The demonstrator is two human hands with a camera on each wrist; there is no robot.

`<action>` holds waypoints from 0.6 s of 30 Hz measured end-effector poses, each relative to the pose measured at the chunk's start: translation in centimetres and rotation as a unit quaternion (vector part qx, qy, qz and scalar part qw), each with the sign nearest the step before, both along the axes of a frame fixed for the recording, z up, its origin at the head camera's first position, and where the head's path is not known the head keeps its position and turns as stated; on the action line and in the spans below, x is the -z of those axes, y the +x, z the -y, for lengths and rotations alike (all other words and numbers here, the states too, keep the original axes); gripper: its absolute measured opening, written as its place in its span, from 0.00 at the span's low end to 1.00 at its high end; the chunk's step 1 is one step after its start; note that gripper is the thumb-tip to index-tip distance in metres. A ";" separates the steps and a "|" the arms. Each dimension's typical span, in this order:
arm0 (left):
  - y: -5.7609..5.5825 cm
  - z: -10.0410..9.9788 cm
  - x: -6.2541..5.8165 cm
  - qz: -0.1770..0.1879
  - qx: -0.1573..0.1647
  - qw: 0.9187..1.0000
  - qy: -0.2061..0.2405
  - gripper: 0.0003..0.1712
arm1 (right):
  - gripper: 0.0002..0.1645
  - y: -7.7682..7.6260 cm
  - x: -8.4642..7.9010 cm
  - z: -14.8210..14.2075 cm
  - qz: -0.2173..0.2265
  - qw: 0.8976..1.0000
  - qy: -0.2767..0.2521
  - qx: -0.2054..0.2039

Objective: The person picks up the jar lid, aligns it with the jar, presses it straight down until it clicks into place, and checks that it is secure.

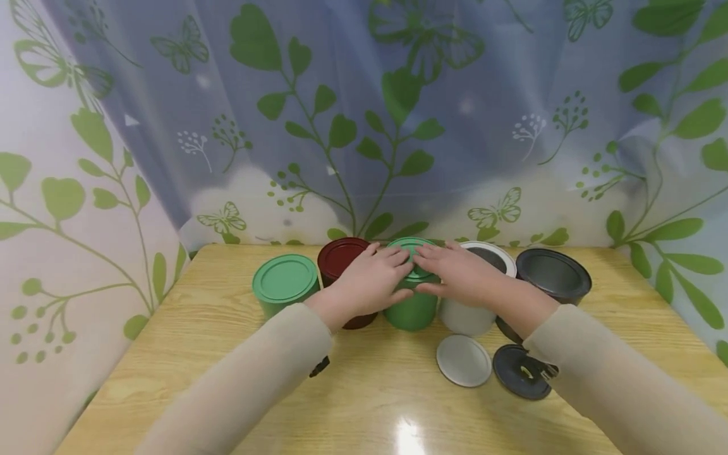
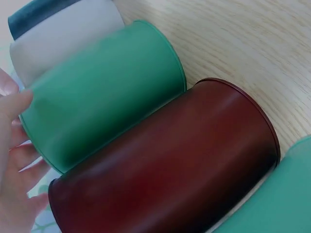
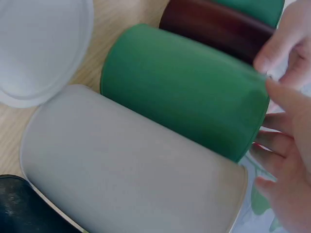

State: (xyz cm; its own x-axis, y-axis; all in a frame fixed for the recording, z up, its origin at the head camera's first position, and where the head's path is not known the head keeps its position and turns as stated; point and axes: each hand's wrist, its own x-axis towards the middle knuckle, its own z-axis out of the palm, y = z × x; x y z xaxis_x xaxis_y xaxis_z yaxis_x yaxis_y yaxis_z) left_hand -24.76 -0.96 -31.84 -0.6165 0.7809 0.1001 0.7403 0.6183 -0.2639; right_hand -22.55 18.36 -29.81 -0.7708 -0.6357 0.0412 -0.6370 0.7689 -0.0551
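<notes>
Both hands are over the top of the middle green canister (image 1: 411,309), on its green lid (image 1: 419,273). My left hand (image 1: 370,279) comes from the left, its fingers extended across the lid and its thumb near the front rim. From the other side, my right hand (image 1: 465,274) mirrors it, fingertips almost meeting the left ones. In the left wrist view the left hand (image 2: 19,165) lies at the top end of the green canister (image 2: 104,97). The right wrist view has the right hand (image 3: 286,150) at the rim of that canister (image 3: 184,87).
To the left stand a dark red canister (image 1: 335,259) and another green canister (image 1: 284,281) with its lid on. A lidless white canister (image 1: 467,316) and a black canister (image 1: 554,278) stand right. A grey lid (image 1: 464,361) and a black lid (image 1: 520,373) lie in front. A patterned curtain (image 1: 352,126) hangs behind.
</notes>
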 end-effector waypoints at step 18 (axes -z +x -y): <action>0.1 0.4 0.0 -0.094 0.104 0.989 0.054 0.11 | 0.14 0.9 1.4 0.4 -0.181 0.982 0.008 -0.059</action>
State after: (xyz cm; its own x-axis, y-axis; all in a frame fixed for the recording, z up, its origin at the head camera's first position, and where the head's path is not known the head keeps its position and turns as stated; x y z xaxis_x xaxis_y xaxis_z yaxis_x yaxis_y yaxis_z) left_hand -24.67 -1.35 -31.81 -0.4063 0.8673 0.2876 0.7984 0.4900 -0.3499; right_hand -21.65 17.92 -31.22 -0.6290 -0.7218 0.2886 -0.6968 0.6882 0.2023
